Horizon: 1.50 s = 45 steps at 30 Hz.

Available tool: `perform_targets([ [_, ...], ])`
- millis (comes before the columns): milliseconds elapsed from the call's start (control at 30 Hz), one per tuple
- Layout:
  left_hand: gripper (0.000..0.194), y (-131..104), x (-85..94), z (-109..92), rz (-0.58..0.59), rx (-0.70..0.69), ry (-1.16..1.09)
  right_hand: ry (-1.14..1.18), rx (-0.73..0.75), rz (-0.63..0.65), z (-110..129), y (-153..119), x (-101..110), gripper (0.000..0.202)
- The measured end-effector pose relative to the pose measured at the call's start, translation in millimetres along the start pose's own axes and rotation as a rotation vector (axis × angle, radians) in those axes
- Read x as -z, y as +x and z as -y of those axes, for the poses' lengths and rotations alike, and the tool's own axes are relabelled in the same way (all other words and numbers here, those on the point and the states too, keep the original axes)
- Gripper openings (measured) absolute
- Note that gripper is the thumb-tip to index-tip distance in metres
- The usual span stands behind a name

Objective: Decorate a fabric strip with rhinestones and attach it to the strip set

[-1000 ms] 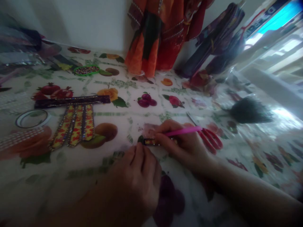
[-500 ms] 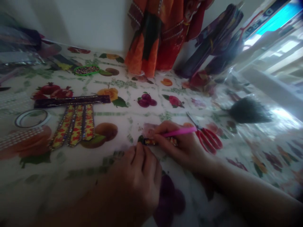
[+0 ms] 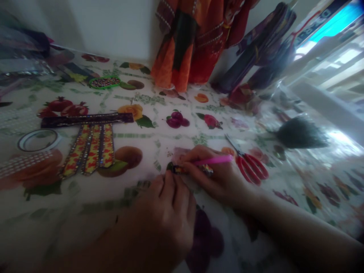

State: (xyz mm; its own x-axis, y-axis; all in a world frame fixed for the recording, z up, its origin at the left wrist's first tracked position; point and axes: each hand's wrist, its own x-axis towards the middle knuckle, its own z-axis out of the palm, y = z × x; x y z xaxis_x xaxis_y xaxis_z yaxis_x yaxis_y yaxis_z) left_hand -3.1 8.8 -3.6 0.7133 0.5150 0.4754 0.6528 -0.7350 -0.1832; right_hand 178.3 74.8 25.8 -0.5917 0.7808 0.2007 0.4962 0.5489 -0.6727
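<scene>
In the head view a small dark-edged patterned strip [image 3: 178, 170] lies on the fruit-print tablecloth, partly hidden by my fingers. The fingers of my left hand [image 3: 167, 212] are closed at the strip's left end, seemingly pinching it. My right hand [image 3: 213, 170] grips a slim pink pen-shaped tool [image 3: 217, 159], its tip hidden behind my fingers over the strip. Just beyond the strip lies a pale pinkish patch [image 3: 179, 152] with tiny specks beside it. Red-handled scissors [image 3: 251, 167] rest to the right of my right hand, blades pointing away.
Several yellow-red strips edged with shiny stones [image 3: 93, 148] lie at left below a dark band [image 3: 85, 120]. Nearby are a tape roll [image 3: 38, 140], a sheet of pearl-like dots [image 3: 25, 163] and a green dish of beads [image 3: 105, 82]. Orange-red cloth [image 3: 176, 53] hangs behind.
My right hand and the pink tool have shifted very slightly, the tool's back end moving a little left. My left hand stays at the strip's end. The view has tilted slightly.
</scene>
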Motion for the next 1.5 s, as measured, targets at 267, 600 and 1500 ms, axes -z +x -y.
perform_targets([
  [267, 0.027, 2, 3.5, 1, 0.052, -0.017, 0.015, 0.026, 0.018, -0.007, -1, 2, 0, 0.006],
  [600, 0.028, 2, 6.4, 3, 0.076, -0.011, 0.032, 0.118, -0.120, -0.144, 0, 2, 4, 0.007],
  [1500, 0.026, 3, 5.9, 2, 0.070, -0.017, 0.050, 0.018, -0.100, -0.005, -4, 24, 0, 0.006],
])
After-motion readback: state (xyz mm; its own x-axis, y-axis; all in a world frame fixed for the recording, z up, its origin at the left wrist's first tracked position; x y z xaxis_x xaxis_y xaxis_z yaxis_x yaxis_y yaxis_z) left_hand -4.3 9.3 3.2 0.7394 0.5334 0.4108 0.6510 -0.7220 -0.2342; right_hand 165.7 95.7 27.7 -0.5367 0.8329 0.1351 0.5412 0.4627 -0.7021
